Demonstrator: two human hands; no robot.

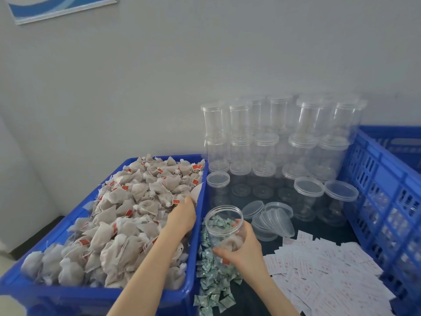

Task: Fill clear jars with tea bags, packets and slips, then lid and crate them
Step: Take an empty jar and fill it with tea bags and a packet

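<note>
Both forearms enter from the lower edge; the right hand (242, 252) grips an open clear jar (224, 226), tilted with its mouth up and away, fingers (237, 223) wrapped around its wall and clamped on it; the jar sits just above the dark counter (319, 226) and holds a few pale tea bags at its base. The left hand (182, 215) reaches into the blue bin (127, 295) at left, palm down on the heap of tea bags (118, 215); its fingertips are buried among the bags, so whether they are closed on one cannot be told. Green packets (213, 279) lie in a strip on the counter between the bin and the right forearm, partly visible through the jar. White slips (323, 270) with red print are spread on the counter to the right of that forearm. Loose clear lids (272, 221) are piled just beyond the held jar; behind them stand lidded empty jars (273, 142), stacked in tiers against the wall. A blue slatted crate (387, 190) stands at the right edge; jars show faintly through its side.
</note>
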